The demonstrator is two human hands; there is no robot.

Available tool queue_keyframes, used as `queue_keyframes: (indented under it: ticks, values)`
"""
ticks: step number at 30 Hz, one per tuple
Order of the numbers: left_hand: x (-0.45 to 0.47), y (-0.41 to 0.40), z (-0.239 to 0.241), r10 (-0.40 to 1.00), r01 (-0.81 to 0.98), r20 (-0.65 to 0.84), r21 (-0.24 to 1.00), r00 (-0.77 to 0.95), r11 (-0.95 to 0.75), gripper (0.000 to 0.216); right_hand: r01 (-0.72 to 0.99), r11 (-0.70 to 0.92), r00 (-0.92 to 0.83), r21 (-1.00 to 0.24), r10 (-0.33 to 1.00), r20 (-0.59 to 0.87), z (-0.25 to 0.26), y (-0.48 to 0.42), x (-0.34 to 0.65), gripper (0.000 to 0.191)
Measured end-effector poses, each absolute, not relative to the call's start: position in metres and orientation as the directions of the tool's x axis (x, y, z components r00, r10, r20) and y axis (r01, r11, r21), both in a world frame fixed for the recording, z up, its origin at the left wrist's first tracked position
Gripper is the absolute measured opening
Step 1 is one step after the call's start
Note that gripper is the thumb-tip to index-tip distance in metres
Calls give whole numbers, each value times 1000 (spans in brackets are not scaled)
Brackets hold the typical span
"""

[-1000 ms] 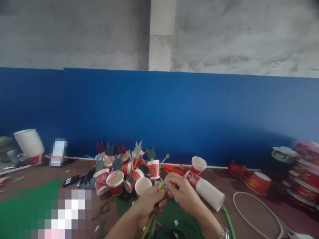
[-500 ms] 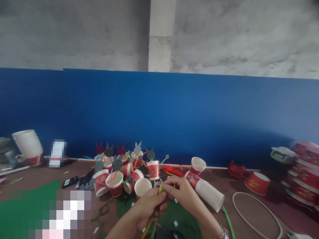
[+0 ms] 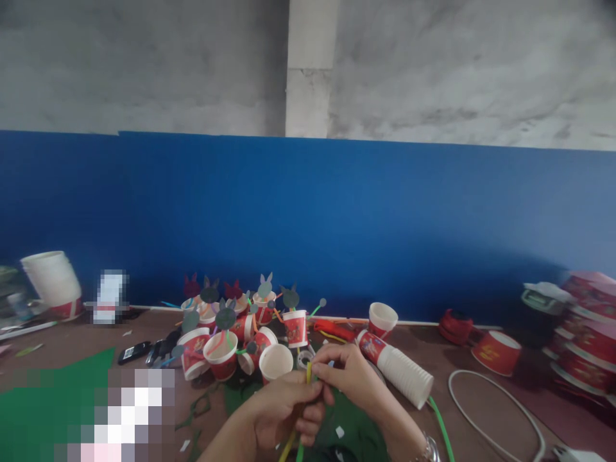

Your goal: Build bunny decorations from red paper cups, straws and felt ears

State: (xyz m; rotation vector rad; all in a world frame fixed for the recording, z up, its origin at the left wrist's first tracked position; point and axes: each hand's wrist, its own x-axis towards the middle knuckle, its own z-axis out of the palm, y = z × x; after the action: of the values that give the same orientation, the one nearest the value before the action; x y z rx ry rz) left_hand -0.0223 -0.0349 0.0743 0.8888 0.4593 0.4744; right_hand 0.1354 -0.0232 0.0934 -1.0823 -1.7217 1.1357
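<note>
Low in the middle, my left hand is closed around a yellow straw and a green straw, whose lower ends hang out beneath the fist. My right hand, wearing a metal band at the wrist, pinches the upper end of the green straw with thumb and fingertips. Its fingers hide most of that end. Just beyond the hands stands an open paper cup. Behind it is a red paper cup with a dark rabbit-eared head and thin straw arms.
Several similar decorated cups crowd to the left. A stack of nested cups lies on its side at right, beside an upright cup. Green sheet and paper scraps lie under the hands. A white cable loop sits farther right.
My left hand's lower fingers have loosened and spread slightly around the straws. My right fingertips remain at the straws' upper ends, shifted very little. The cups have stayed in place.
</note>
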Motion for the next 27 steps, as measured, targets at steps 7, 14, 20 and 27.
queue_keyframes:
  ticks: [7,14,20,27]
  values:
    - [-21,-36,75,509,-163,-184,810,841,563,35,191,225,-347,-955,926,149,92,-24,134,12]
    - [-14,-34,71,656,-204,-264,812,708,547,40,149,140,-283,-979,955,93,87,-16,138,18]
    - [-9,-33,63,744,-137,-279,886,607,443,55,217,153,-254,-964,963,95,83,-10,146,14]
    - [-8,-29,61,809,-175,-252,902,531,396,61,396,292,-267,-871,944,195,91,-14,149,33]
